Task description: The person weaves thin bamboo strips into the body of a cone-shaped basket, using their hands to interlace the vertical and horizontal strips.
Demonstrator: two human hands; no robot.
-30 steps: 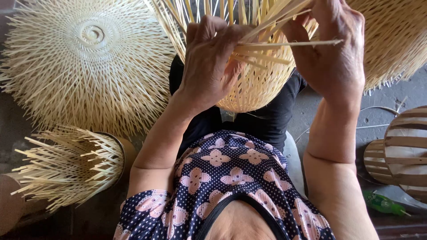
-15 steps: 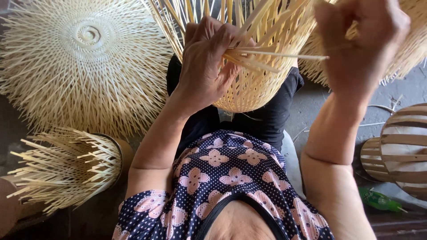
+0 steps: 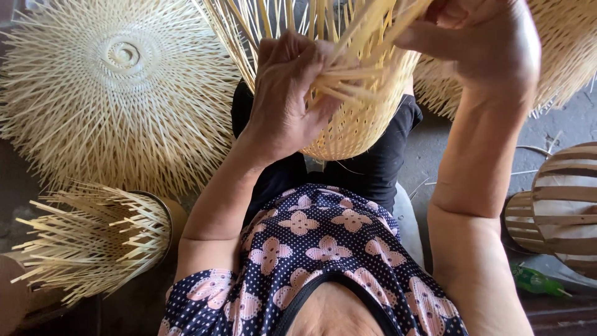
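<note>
**Two hands at work on a half-woven bamboo basket**

Both hands raised to the woven bamboo basket (image 3: 354, 124), held over the lap, rounded woven body toward the wearer, loose strips fanning up and out of the top of the view. Left hand (image 3: 289, 99) closed on a bundle of loose bamboo strips (image 3: 339, 78) at the basket's upper edge, thumb and fingers pinching the strip ends against the weave. Right hand (image 3: 479, 43) higher and to the right, curled shut around more strips near the top edge of the view; exact grip hidden behind the back of the hand. Forearms bare, rising from a dark blouse with pink flower print (image 3: 311, 249); black trousers (image 3: 373, 168) under the basket.

Surroundings noted:
- Large flat woven disc (image 3: 118, 87), spiral centre, spiky strip ends all round, lying on the ground at upper left, well apart from the left hand.
- Smaller unfinished piece with bristling strip ends (image 3: 93, 239), lower left, beside the left elbow.
- Another pale woven piece (image 3: 566, 56) behind the right hand, upper right.
- Round frame of wide brown-and-pale bands (image 3: 559, 205) at right edge, near the right forearm.
- Green object (image 3: 535, 281) on the ground below the banded frame; kind unclear.
</note>
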